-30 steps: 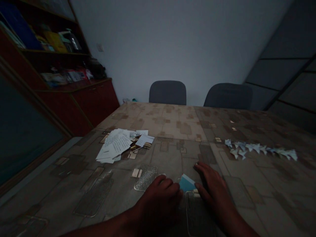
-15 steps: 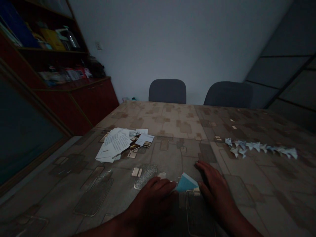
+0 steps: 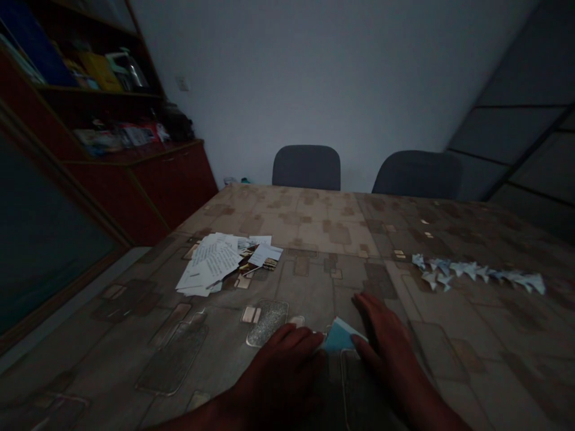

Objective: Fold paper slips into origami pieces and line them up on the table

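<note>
A small folded piece of light-blue paper lies at the table's near side, between my two hands. My left hand is closed at the paper's left corner, its fingers curled and pressed together there. My right hand rests on the other side, with the thumb tip on the paper's right edge. Its fingers stretch forward past the paper, apart from the thumb. The underside of the paper and part of my left fingertips are hidden.
On the patterned tablecloth, a loose pile of printed paper sheets lies left of centre. Several small folded paper figures form a row at right. Two grey chairs stand behind the table; a red cabinet is at left.
My right thumb has moved in from beside the paper onto its right edge. The left hand stays at the left corner. The view has shifted slightly.
</note>
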Action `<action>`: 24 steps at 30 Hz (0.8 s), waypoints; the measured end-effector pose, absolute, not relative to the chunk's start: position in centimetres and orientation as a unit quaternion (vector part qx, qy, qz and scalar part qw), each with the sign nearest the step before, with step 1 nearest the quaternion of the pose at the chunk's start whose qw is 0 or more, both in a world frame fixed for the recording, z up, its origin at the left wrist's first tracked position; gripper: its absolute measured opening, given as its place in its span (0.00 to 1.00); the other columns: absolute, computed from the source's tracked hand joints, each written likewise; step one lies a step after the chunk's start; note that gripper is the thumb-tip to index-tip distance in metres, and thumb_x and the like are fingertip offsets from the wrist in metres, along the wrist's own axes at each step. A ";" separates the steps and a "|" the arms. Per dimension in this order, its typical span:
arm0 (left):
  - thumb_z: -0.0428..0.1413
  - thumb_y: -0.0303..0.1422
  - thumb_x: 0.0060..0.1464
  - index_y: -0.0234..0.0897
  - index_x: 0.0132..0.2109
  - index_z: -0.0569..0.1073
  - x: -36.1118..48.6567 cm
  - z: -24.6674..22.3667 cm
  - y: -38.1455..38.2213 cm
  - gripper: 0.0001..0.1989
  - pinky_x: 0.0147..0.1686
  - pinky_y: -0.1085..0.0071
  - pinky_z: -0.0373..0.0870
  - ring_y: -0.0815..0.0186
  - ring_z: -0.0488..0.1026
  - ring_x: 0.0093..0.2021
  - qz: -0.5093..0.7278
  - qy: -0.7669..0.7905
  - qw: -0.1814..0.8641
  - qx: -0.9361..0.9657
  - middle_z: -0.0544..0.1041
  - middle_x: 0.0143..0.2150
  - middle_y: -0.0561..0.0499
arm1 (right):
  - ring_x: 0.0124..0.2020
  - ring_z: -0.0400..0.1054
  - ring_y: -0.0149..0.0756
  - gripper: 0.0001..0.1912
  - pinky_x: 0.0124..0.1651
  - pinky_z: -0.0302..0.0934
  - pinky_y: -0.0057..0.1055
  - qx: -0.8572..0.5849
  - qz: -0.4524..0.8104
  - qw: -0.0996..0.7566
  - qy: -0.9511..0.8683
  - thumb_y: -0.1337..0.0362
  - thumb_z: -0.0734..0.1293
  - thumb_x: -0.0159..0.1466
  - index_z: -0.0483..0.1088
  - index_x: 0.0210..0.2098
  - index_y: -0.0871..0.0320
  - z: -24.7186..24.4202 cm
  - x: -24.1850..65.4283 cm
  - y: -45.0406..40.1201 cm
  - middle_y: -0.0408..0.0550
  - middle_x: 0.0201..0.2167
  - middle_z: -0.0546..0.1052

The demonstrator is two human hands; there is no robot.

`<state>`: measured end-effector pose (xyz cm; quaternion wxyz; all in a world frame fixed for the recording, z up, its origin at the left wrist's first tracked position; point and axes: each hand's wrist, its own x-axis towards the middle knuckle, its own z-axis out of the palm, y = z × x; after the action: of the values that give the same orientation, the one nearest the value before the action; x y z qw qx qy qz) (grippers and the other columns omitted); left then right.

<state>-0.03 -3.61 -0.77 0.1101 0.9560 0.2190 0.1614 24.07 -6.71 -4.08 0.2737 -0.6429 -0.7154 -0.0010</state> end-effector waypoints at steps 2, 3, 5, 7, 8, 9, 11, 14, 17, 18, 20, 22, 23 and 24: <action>0.57 0.40 0.55 0.35 0.49 0.68 -0.1 -0.8 -3.6 0.18 0.51 0.54 0.65 0.53 0.69 0.49 0.158 0.220 0.107 0.957 0.72 0.53 0.42 | 0.58 0.62 0.54 0.27 0.55 0.58 0.54 -0.641 -0.004 0.281 -0.715 0.64 0.61 0.62 0.59 0.60 0.57 -4.1 25.5 -7.1 0.60 0.58 0.67; 0.57 0.39 0.55 0.35 0.49 0.68 -0.1 -0.9 -3.6 0.18 0.51 0.54 0.65 0.53 0.69 0.49 0.156 0.222 0.104 0.957 0.72 0.54 0.42 | 0.58 0.63 0.54 0.26 0.55 0.58 0.55 -0.641 -0.010 0.285 -0.713 0.63 0.61 0.62 0.60 0.60 0.57 -4.1 26.1 -7.3 0.60 0.58 0.68; 0.58 0.37 0.55 0.35 0.48 0.69 -0.1 -0.9 -3.7 0.16 0.52 0.55 0.65 0.54 0.69 0.49 0.158 0.228 0.100 0.956 0.73 0.53 0.43 | 0.58 0.63 0.55 0.26 0.55 0.58 0.56 -0.643 -0.005 0.289 -0.710 0.63 0.61 0.62 0.60 0.60 0.56 -4.1 26.7 -7.6 0.59 0.58 0.69; 0.57 0.34 0.55 0.36 0.46 0.70 -0.1 -0.7 -3.7 0.12 0.51 0.57 0.65 0.56 0.70 0.48 0.166 0.234 0.105 0.952 0.74 0.51 0.45 | 0.58 0.63 0.53 0.27 0.55 0.58 0.56 -0.645 0.007 0.295 -0.705 0.65 0.60 0.61 0.60 0.60 0.56 -4.2 26.8 -7.6 0.58 0.58 0.69; 0.57 0.33 0.56 0.37 0.45 0.70 0.0 -0.5 -3.7 0.10 0.50 0.59 0.66 0.58 0.70 0.47 0.172 0.235 0.112 0.950 0.74 0.50 0.46 | 0.58 0.63 0.52 0.27 0.56 0.58 0.55 -0.647 0.012 0.299 -0.701 0.66 0.59 0.60 0.60 0.60 0.56 -4.1 26.7 -7.6 0.58 0.57 0.69; 0.58 0.32 0.55 0.37 0.44 0.70 0.1 -0.3 -3.6 0.10 0.49 0.61 0.66 0.59 0.70 0.45 0.177 0.237 0.124 0.947 0.75 0.48 0.47 | 0.57 0.64 0.51 0.28 0.56 0.58 0.54 -0.651 0.016 0.304 -0.695 0.68 0.59 0.60 0.60 0.60 0.57 -4.1 26.6 -7.5 0.58 0.57 0.69; 0.58 0.29 0.55 0.37 0.44 0.70 0.4 0.1 -3.5 0.10 0.46 0.65 0.67 0.62 0.70 0.43 0.178 0.246 0.156 0.940 0.75 0.45 0.49 | 0.56 0.65 0.50 0.28 0.56 0.59 0.54 -0.658 0.022 0.312 -0.684 0.69 0.58 0.59 0.61 0.59 0.58 -3.7 26.4 -7.3 0.58 0.56 0.70; 0.57 0.26 0.54 0.36 0.39 0.71 1.2 0.4 -2.9 0.04 0.46 0.67 0.66 0.64 0.70 0.41 0.176 0.246 0.163 0.939 0.76 0.41 0.50 | 0.54 0.67 0.49 0.25 0.54 0.62 0.51 -0.649 0.047 0.311 -0.692 0.67 0.59 0.62 0.61 0.59 0.58 -2.7 25.7 -7.0 0.58 0.54 0.72; 0.55 0.25 0.56 0.36 0.33 0.71 2.0 0.1 -2.0 0.04 0.47 0.65 0.64 0.64 0.70 0.40 0.176 0.218 0.118 0.953 0.75 0.37 0.50 | 0.52 0.68 0.44 0.19 0.53 0.64 0.44 -0.554 0.109 0.261 -0.783 0.67 0.62 0.63 0.67 0.54 0.54 -1.1 24.7 -6.8 0.53 0.51 0.75; 0.55 0.26 0.57 0.36 0.34 0.71 2.2 0.0 -1.8 0.03 0.46 0.65 0.64 0.64 0.70 0.40 0.170 0.216 0.109 0.955 0.75 0.36 0.50 | 0.51 0.69 0.43 0.17 0.53 0.64 0.43 -0.516 0.118 0.245 -0.812 0.69 0.63 0.63 0.70 0.50 0.52 -0.6 24.5 -6.7 0.51 0.50 0.76; 0.54 0.26 0.57 0.35 0.35 0.72 2.6 -0.1 -1.4 0.03 0.44 0.66 0.64 0.64 0.69 0.38 0.164 0.222 0.094 0.957 0.75 0.34 0.51 | 0.48 0.70 0.42 0.15 0.51 0.64 0.42 -0.480 0.129 0.218 -0.840 0.72 0.64 0.61 0.72 0.47 0.52 0.2 24.1 -6.4 0.49 0.47 0.76; 0.53 0.26 0.59 0.35 0.35 0.71 2.7 -0.3 -1.2 0.04 0.42 0.67 0.64 0.65 0.69 0.36 0.166 0.229 0.079 0.956 0.75 0.33 0.51 | 0.46 0.70 0.42 0.15 0.49 0.64 0.41 -0.474 0.124 0.198 -0.849 0.73 0.65 0.60 0.72 0.45 0.54 0.7 23.9 -6.1 0.49 0.46 0.77; 0.52 0.26 0.60 0.35 0.35 0.71 2.7 -0.4 -1.1 0.05 0.42 0.67 0.64 0.65 0.68 0.36 0.171 0.229 0.071 0.956 0.74 0.32 0.52 | 0.45 0.70 0.42 0.15 0.48 0.64 0.41 -0.473 0.118 0.188 -0.852 0.74 0.66 0.59 0.73 0.45 0.55 0.8 23.9 -5.9 0.49 0.45 0.77; 0.51 0.26 0.61 0.36 0.34 0.71 2.6 -0.5 -1.1 0.07 0.42 0.67 0.64 0.65 0.68 0.35 0.179 0.225 0.064 0.956 0.74 0.31 0.52 | 0.44 0.70 0.42 0.15 0.48 0.64 0.41 -0.472 0.109 0.183 -0.856 0.74 0.66 0.59 0.73 0.44 0.55 0.9 23.9 -5.7 0.49 0.44 0.77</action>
<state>2.65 -1.09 -0.50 0.0642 0.9558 0.2245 0.1788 23.91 -5.72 0.86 0.1828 -0.4718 -0.8556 0.1093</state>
